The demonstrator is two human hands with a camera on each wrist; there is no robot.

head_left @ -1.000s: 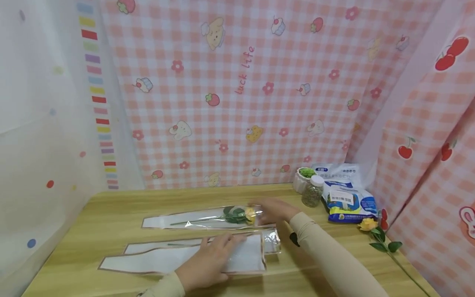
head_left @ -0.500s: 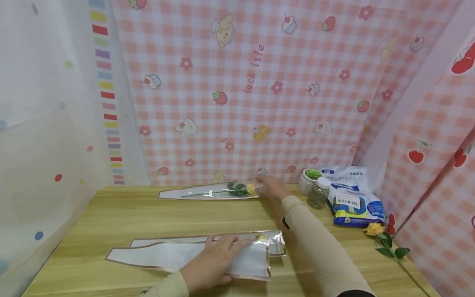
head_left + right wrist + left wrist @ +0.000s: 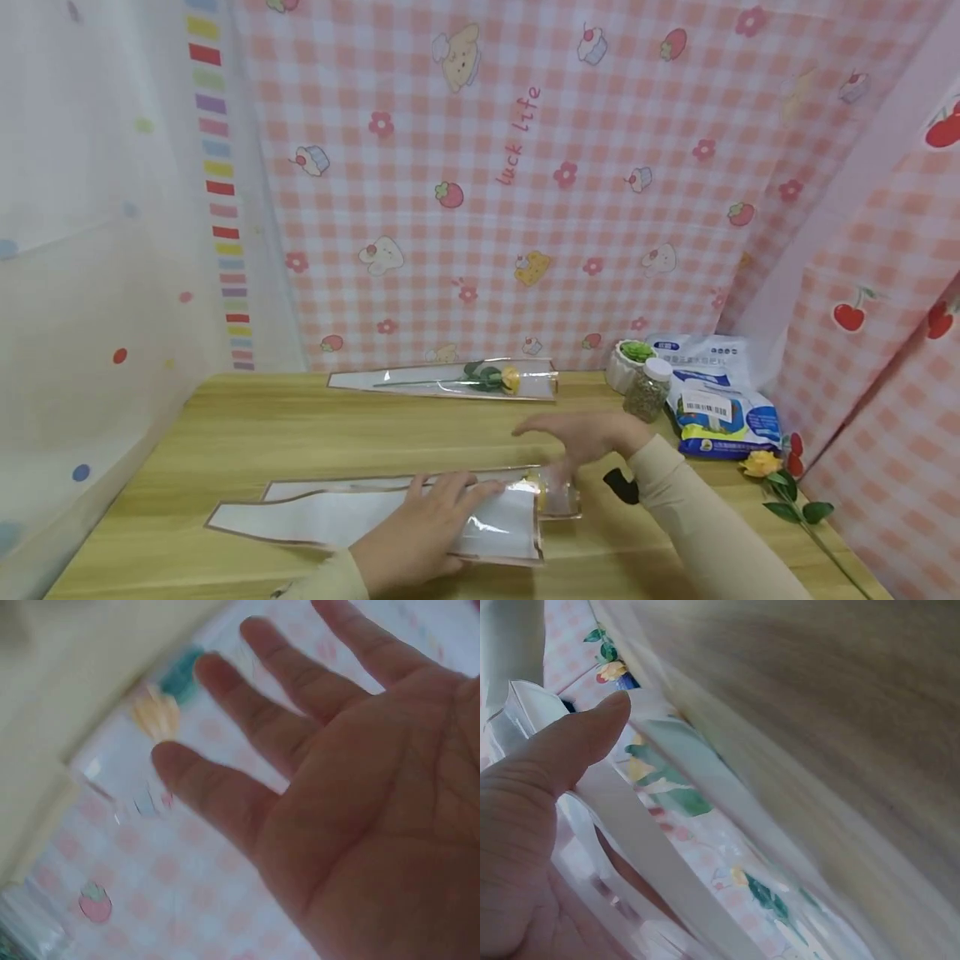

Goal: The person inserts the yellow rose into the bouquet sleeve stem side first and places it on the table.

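Observation:
My left hand [image 3: 431, 521] holds the front white flower sleeve [image 3: 277, 518], which has a brown border and a clear right end. In the left wrist view, the thumb [image 3: 577, 742] lies across the sleeve's edge. Behind it lies a second flower sleeve [image 3: 564, 500], partly covered, with a bit of yellow flower showing. My right hand [image 3: 585, 437] hovers by that sleeve's right end; its fingers are spread and hold nothing in the right wrist view. At the table's back edge lies a third sleeve [image 3: 435, 379] with a yellow artificial rose [image 3: 510, 380] inside.
Back right on the wooden table [image 3: 420, 437] stand a potted green plant [image 3: 622, 367], a lidded jar [image 3: 648, 392] and blue-white plastic bags [image 3: 723, 421]. A loose yellow rose [image 3: 763, 463] lies along the right edge. Checked cloth [image 3: 450, 233] hangs behind.
The rose-filled sleeve went to the table's back edge, and my right hand let go of it. That hand then came forward to the middle sleeve. My left hand stayed on the front sleeve.

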